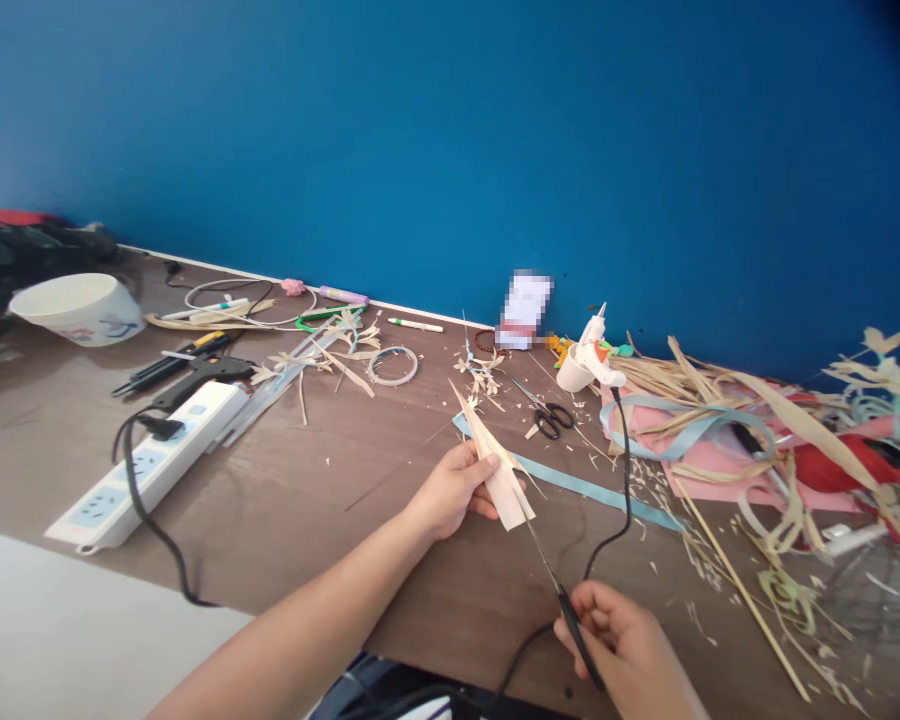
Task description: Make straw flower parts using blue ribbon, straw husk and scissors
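Note:
My left hand [461, 490] pinches a pale, dried leaf-like strip [504, 492] between thumb and fingers. The strip is split into points at its upper end and has a broad lower end. My right hand [619, 635] grips black-handled scissors [544, 555]. Their blades reach up to the strip's lower edge, at a slit there; whether they are fully closed I cannot make out. Behind the left hand, a light blue ribbon [600, 492] lies across the brown table. Small pale clippings are scattered to its right.
A second pair of scissors [547, 415] lies beyond the hands. A white glue gun [598, 355] rests in a cup, its black cord running toward me. Dried strips [690, 375] pile up at right. At left are a power strip [157, 465], black glue gun [206, 378] and white bowl [79, 310].

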The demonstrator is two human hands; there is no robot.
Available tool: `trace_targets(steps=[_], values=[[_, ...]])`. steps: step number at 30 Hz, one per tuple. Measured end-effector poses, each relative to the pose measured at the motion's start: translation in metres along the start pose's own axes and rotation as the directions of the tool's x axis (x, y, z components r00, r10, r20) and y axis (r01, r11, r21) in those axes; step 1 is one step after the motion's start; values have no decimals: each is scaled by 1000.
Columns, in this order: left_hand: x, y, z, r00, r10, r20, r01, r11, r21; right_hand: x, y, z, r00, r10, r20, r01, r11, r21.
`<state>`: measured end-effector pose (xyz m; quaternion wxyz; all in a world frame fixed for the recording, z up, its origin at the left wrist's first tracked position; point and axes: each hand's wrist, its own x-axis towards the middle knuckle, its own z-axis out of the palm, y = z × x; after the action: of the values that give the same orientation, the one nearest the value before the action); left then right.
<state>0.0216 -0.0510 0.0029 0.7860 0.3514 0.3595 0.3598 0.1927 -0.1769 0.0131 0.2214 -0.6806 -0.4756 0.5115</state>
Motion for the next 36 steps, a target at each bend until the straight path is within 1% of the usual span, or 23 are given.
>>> trace_targets(steps=[7, 13, 17, 22, 26, 31, 33, 36], values=[[-1, 0, 0, 1000, -2, 28, 1, 1000, 16, 1, 0, -1, 1000, 26, 0, -26, 1000, 13], [-2, -4, 1, 997, -17, 79, 15, 1000, 21, 0, -12, 1, 1000, 22, -9, -22, 998, 53], [-2, -3, 2, 997, -28, 69, 27, 999, 20, -1, -17, 2, 999, 37, -24, -35, 996, 87], [-1, -4, 2, 998, -20, 54, 19, 1000, 20, 0, -15, 2, 999, 41, -18, -39, 995, 92], [-1, -5, 1, 998, -16, 67, 14, 1000, 22, 1, -13, 3, 999, 33, -22, -31, 993, 112], [-3, -2, 4, 994, 49, 97, -54, 997, 54, 1, -14, 5, 999, 46, -13, -44, 988, 146], [-3, 0, 4, 994, 90, 64, -95, 993, 69, -1, -15, 4, 998, 60, 8, -60, 981, 183], [-3, 1, 4, 990, 139, -9, -137, 986, 92, -8, -16, -1, 989, 103, 104, -125, 964, 234]])
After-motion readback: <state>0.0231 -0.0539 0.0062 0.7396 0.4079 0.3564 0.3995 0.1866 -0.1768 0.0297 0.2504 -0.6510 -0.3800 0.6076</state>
